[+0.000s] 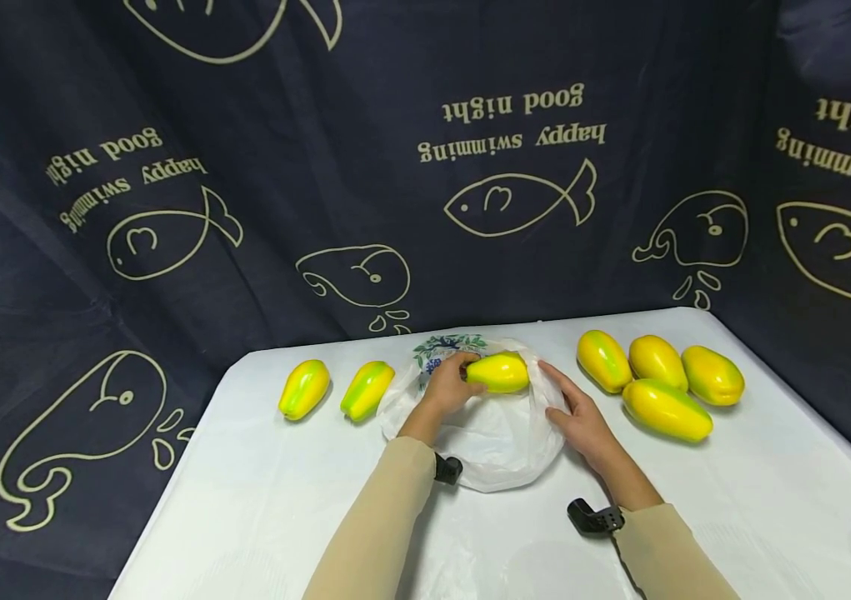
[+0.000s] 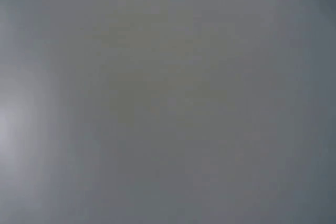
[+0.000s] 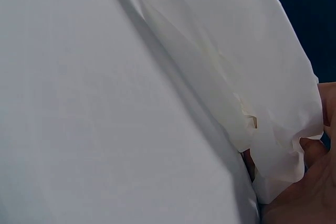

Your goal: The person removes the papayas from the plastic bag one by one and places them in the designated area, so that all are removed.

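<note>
In the head view my left hand (image 1: 443, 390) grips one end of a yellow-green papaya (image 1: 502, 373), which lies sideways at the mouth of a white plastic bag (image 1: 509, 473). A green and blue print (image 1: 449, 343) marks the bag's far left side. My right hand (image 1: 581, 422) pinches the bag's right rim. From the right wrist, that hand (image 3: 307, 190) appears at the lower right with folds of the thin bag (image 3: 247, 51) bunched at its fingers. The left wrist view is only a grey blur. Whether anything lies under the bag's folds cannot be told.
Two papayas, one at far left (image 1: 304, 390) and one nearer the bag (image 1: 367, 391), lie on the white table (image 1: 245, 500). Several more papayas (image 1: 667, 410) are grouped at the right. A dark curtain (image 1: 365, 200) with fish drawings hangs behind the table.
</note>
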### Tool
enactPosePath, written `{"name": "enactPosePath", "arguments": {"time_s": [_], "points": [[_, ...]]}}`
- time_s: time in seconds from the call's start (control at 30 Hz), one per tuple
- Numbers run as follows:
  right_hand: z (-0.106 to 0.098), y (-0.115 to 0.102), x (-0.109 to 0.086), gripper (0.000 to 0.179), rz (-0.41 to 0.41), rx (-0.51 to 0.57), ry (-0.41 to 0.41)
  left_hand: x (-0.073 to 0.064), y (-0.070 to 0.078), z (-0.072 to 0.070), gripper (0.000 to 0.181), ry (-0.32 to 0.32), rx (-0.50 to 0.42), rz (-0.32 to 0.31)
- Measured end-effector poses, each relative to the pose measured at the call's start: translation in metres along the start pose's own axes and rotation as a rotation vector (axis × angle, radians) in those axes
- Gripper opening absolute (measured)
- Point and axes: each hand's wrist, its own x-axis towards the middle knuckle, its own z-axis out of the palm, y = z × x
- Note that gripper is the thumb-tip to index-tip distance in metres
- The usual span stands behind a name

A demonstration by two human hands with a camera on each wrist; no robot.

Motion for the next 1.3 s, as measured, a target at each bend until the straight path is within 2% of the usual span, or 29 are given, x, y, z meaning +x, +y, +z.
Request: {"name": "enactPosePath", "arguments": {"time_s": [0.4, 0.67, 0.87, 0.97, 1.3], "points": [[-0.001, -0.001, 0.000, 0.077, -0.002, 0.018, -0.003, -0.012, -0.002, -0.006, 0.051, 0.028, -0.143, 0.036], [-0.001, 0.000, 0.000, 0.077, -0.008, -0.007, -0.003, -0.023, 0.001, -0.014, 0.051, 0.039, -0.224, 0.029], [-0.001, -0.003, -0.002, 0.077, -0.004, -0.009, 0.003, -0.035, 0.006, -0.023, 0.052, 0.075, -0.227, 0.040], [-0.001, -0.002, -0.001, 0.078, -0.004, -0.003, 0.000, -0.043, 0.007, -0.028, 0.052, 0.090, -0.260, 0.044], [-0.002, -0.001, -0.001, 0.077, -0.020, 0.011, 0.004, -0.068, 0.004, -0.049, 0.049, 0.076, -0.358, 0.002]]}}
